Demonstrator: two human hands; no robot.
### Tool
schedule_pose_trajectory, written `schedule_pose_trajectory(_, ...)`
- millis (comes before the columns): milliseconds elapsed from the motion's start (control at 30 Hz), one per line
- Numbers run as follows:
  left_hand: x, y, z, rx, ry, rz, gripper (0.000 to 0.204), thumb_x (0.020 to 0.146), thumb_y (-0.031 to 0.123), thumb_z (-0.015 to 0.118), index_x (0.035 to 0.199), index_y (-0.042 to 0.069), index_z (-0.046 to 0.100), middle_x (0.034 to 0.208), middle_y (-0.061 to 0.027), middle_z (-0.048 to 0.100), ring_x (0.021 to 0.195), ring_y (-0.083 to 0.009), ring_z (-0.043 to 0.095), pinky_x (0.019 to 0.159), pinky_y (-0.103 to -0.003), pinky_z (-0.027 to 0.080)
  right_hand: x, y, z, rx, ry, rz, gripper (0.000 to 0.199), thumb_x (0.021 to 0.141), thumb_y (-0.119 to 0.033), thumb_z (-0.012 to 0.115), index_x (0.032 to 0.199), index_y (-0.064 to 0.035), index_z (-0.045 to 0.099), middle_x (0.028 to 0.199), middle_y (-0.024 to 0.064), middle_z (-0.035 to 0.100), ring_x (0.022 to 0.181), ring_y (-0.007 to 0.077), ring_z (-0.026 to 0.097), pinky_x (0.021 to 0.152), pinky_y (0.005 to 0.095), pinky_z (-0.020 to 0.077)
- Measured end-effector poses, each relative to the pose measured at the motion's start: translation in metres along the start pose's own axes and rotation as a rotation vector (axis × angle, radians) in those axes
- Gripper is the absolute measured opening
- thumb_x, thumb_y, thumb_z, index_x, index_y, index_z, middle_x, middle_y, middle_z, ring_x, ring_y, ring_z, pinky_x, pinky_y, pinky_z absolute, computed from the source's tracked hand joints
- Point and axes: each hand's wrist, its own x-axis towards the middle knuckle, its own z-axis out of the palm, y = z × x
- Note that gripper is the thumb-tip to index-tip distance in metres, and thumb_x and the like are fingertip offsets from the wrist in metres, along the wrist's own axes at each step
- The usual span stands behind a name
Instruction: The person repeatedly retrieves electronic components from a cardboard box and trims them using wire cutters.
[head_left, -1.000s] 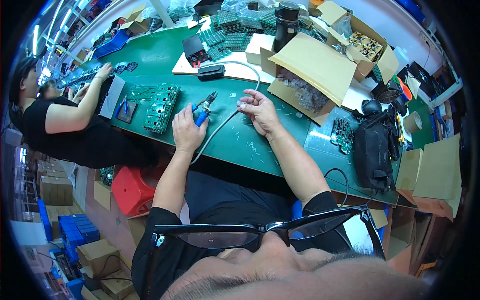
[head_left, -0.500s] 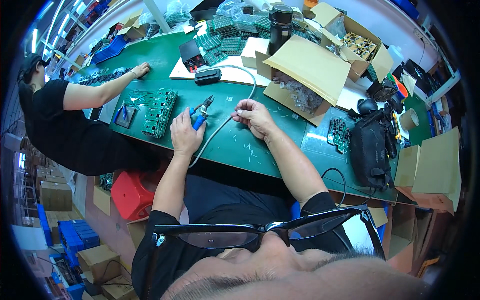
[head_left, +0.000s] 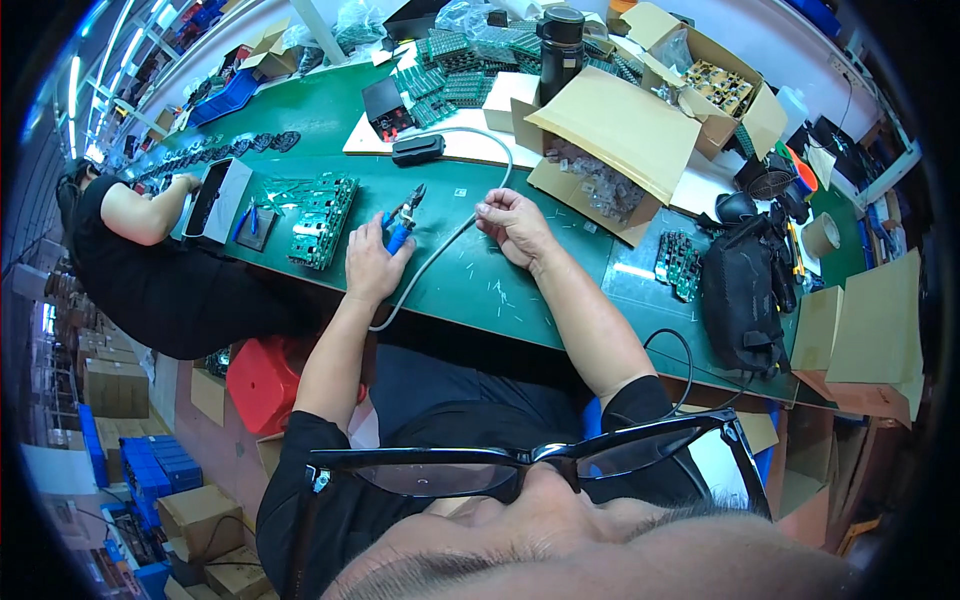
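Blue-handled side cutters (head_left: 402,226) are in my left hand (head_left: 372,262), the fingers wrapped round the handles and the metal jaws pointing away from me. To the right, my right hand (head_left: 515,228) is pinched at a grey cable (head_left: 440,256), thumb and fingertips together. The cable curves over the green table (head_left: 480,310) between my hands and off its near edge. Left of my left hand lies a stack of green circuit boards (head_left: 322,222) with wires. Small light clippings (head_left: 500,292) are scattered near my right hand.
A co-worker (head_left: 140,215) sits at the left beside a grey open-topped box (head_left: 217,200). Ahead stand an open carton (head_left: 615,140) of clear small parts, a black bottle (head_left: 561,55) and heaped circuit boards (head_left: 465,90). A black bag (head_left: 742,295) lies on the right.
My right hand has moved slightly away from me and to the right, and the cable has shifted with it. At the left, the co-worker's arm has drawn back and the grey box now stands upright there.
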Motion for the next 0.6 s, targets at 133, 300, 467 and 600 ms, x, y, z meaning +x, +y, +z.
schedule_pose_trajectory(133, -0.012, 0.014, -0.014, -0.234, -0.071, -0.049, 0.075, 0.089, 0.042, 0.079, 0.144, -0.004, 0.057, 0.127, -0.0251, 0.065, 0.12, -0.0423, 0.06, 0.106, -0.049, 0.048, -0.003, 0.001, 0.009, 0.097, 0.024, 0.009, 0.014, 0.096, 0.0, 0.076, 0.107, -0.0056, 0.068, 0.095, 0.0047, 0.071, 0.087, 0.0163, 0.07, 0.083, 0.0289, 0.0616)
schedule_pose_trajectory(300, -0.021, 0.051, -0.033, -0.457, -0.2, -0.055, 0.076, 0.089, 0.042, 0.08, 0.146, -0.004, 0.056, 0.128, -0.0263, 0.065, 0.121, -0.0429, 0.063, 0.105, -0.048, 0.049, -0.005, 0.004, 0.003, 0.208, -0.008, 0.032, 0.012, 0.096, 0.003, 0.075, 0.107, -0.0005, 0.071, 0.103, 0.0102, 0.074, 0.095, 0.0197, 0.074, 0.088, 0.0289, 0.0636)
schedule_pose_trajectory(467, -0.019, 0.059, -0.028, -0.409, -0.217, -0.003, 0.075, 0.09, 0.043, 0.078, 0.145, -0.004, 0.056, 0.128, -0.0257, 0.066, 0.122, -0.0426, 0.062, 0.106, -0.048, 0.049, -0.004, 0.003, 0.005, 0.221, -0.037, 0.032, 0.014, 0.097, 0.002, 0.075, 0.11, -0.0003, 0.071, 0.104, 0.0111, 0.075, 0.097, 0.0204, 0.075, 0.089, 0.0294, 0.0643)
schedule_pose_trajectory(600, -0.019, 0.063, -0.027, -0.387, -0.205, 0.031, 0.074, 0.089, 0.042, 0.078, 0.144, -0.003, 0.057, 0.128, -0.0249, 0.067, 0.122, -0.0421, 0.062, 0.106, -0.049, 0.049, -0.008, -0.002, 0.007, 0.162, -0.052, 0.075, 0.012, 0.099, 0.0, 0.073, 0.111, -0.0006, 0.071, 0.103, 0.0103, 0.075, 0.092, 0.0189, 0.076, 0.082, 0.0276, 0.0652)
